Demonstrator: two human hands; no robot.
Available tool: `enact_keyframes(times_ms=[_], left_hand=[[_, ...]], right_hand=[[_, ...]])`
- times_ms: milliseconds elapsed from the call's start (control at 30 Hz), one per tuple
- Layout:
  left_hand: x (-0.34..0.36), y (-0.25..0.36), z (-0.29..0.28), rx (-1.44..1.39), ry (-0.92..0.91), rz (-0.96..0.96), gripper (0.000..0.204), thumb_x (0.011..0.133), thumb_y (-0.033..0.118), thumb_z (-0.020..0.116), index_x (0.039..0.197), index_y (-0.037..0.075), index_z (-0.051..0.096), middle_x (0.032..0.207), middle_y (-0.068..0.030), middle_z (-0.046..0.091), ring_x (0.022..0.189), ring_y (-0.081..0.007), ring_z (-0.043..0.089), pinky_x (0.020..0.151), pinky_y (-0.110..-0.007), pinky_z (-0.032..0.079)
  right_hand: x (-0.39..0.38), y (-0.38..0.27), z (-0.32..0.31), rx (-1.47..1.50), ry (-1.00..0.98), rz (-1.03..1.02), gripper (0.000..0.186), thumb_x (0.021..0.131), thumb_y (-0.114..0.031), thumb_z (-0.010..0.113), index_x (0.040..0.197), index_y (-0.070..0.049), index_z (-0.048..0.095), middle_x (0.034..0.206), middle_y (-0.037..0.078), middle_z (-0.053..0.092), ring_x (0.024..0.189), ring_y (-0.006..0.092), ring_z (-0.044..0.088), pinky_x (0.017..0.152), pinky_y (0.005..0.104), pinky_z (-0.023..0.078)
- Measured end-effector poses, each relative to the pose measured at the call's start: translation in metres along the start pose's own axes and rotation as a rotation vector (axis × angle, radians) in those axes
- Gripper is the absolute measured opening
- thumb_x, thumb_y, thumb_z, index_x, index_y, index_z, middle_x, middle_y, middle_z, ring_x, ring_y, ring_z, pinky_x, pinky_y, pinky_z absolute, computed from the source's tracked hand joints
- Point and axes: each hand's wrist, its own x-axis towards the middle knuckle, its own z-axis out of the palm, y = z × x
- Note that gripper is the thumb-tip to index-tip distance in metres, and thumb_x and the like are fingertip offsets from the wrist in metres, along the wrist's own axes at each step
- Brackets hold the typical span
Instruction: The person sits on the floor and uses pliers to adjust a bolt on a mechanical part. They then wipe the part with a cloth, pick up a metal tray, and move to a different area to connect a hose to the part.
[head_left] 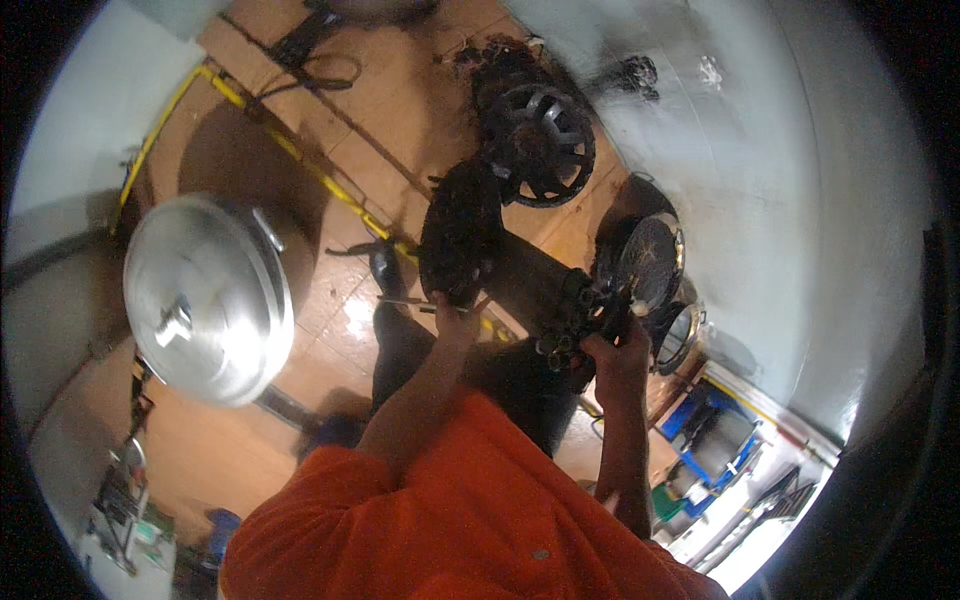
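Note:
A dark, blackened metal assembly (535,285) lies in front of me, with a round, crusted end (458,225) at the far left. Its near right end is a cluster of knobby fittings (562,340). My right hand (622,352) is closed around a dark part at that fitting end. My left hand (460,320) is closed beside the round end. A thin, light-coloured rod-like tool (405,301) sticks out leftward from its fingers; its exact kind does not show.
A large shiny metal lid (205,300) stands at the left. Beyond the assembly lies a black spoked ring (545,145). Dark round pans (645,262) rest by the right wall. A yellow pipe (340,190) crosses the tiled floor; blue crates (710,430) are lower right.

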Motion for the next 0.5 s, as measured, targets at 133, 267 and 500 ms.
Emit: enact_keyframes(times_ms=[133,267,500], left_hand=[[0.029,0.013,-0.005,0.045,0.087,0.039,0.050,0.098,0.051,0.048,0.136,0.019,0.047,0.134,-0.0107,0.053,0.123,-0.0355,0.049,0.090,-0.057,0.052],[0.055,0.007,-0.019,-0.004,0.367,0.075,0.048,0.098,0.046,0.047,0.136,0.016,0.046,0.134,-0.0113,0.052,0.120,-0.0343,0.052,0.087,-0.055,0.053],[0.075,-0.047,0.023,0.265,0.596,0.024,0.050,0.097,0.045,0.050,0.134,0.012,0.047,0.128,-0.0136,0.055,0.114,-0.0345,0.055,0.086,-0.053,0.053]], right_hand=[[0.015,0.012,0.004,0.063,0.057,0.073,0.035,0.073,-0.002,0.064,0.108,0.001,0.061,0.097,0.007,0.065,0.090,0.0198,0.061,0.082,0.0341,0.050],[0.030,0.031,0.010,0.148,0.120,-0.037,0.036,0.071,0.001,0.061,0.107,0.003,0.060,0.089,0.010,0.066,0.072,0.0202,0.063,0.064,0.0321,0.053],[0.077,0.015,-0.036,0.213,0.145,0.069,0.034,0.069,0.001,0.060,0.103,0.001,0.059,0.087,0.008,0.062,0.072,0.0183,0.063,0.060,0.0309,0.055]])
